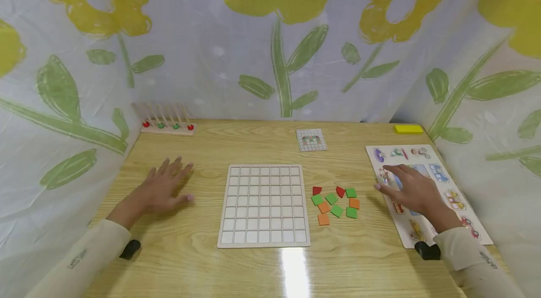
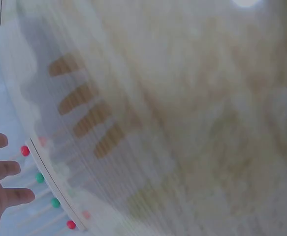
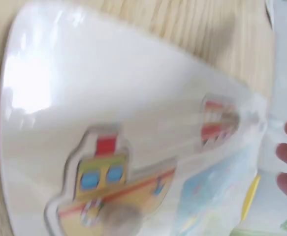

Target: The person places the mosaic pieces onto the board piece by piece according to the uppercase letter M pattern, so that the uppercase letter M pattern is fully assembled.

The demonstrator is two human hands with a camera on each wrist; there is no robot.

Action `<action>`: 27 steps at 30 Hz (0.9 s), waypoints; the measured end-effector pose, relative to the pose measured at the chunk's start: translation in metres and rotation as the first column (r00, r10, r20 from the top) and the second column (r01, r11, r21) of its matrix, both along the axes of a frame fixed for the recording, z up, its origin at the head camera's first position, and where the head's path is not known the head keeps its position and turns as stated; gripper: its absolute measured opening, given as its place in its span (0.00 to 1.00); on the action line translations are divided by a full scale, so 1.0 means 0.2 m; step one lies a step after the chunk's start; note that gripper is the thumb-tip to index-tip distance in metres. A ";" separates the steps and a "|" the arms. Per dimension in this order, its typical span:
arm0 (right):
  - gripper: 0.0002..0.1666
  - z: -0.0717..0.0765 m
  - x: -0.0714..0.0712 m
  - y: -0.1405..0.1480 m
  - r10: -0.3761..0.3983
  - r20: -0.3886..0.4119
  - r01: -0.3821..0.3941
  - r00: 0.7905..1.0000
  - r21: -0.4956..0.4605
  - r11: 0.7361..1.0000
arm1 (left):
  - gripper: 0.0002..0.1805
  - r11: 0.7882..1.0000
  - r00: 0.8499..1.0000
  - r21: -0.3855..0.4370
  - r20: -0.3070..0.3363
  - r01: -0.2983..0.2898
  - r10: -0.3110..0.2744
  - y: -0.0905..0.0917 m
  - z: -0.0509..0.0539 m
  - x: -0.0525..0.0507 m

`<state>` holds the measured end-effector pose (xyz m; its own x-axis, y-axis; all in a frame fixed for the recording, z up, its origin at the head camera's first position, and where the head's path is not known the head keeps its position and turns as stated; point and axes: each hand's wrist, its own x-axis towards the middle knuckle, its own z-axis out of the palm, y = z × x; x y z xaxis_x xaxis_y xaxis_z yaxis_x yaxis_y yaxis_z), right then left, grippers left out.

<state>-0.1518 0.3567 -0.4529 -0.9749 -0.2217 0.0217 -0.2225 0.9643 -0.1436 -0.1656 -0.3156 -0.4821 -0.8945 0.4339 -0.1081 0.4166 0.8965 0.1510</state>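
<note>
My left hand [image 1: 162, 190] is spread with straight fingers over the table's left part and holds nothing; its fingers [image 2: 8, 169] show at the left edge of the left wrist view. The right hand [image 1: 416, 192], fingers extended, is over a picture puzzle board [image 1: 458, 211]; whether it touches the board I cannot tell. Between the hands lies a pale grid board [image 1: 264, 205] with square cells. Right of it are several green squares [image 1: 351, 212], several orange squares [image 1: 323, 219] and two red rounded pieces [image 1: 317, 190].
A small pattern card [image 1: 311, 140] lies behind the grid board. At the back left stands a pegged rack [image 1: 168, 130] with red and green beads. A yellow block [image 1: 407, 129] is at the back right. Flowered cloth [image 1: 203, 54] hangs around the table.
</note>
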 end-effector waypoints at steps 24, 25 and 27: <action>0.24 -0.05 0.00 -0.52 0.130 0.064 -0.088 0.989 -0.445 0.891 | 0.51 0.987 0.988 0.077 0.060 0.139 -0.143 0.37 -0.02 0.22; 0.23 -0.06 0.00 -0.54 0.137 0.072 -0.090 0.988 -0.450 0.888 | 0.51 0.987 0.987 0.080 0.064 0.140 -0.146 0.38 -0.02 0.22; 0.23 -0.07 0.00 -0.58 0.144 0.083 -0.091 0.986 -0.451 0.888 | 0.52 0.986 0.986 0.080 0.068 0.146 -0.151 0.40 -0.02 0.23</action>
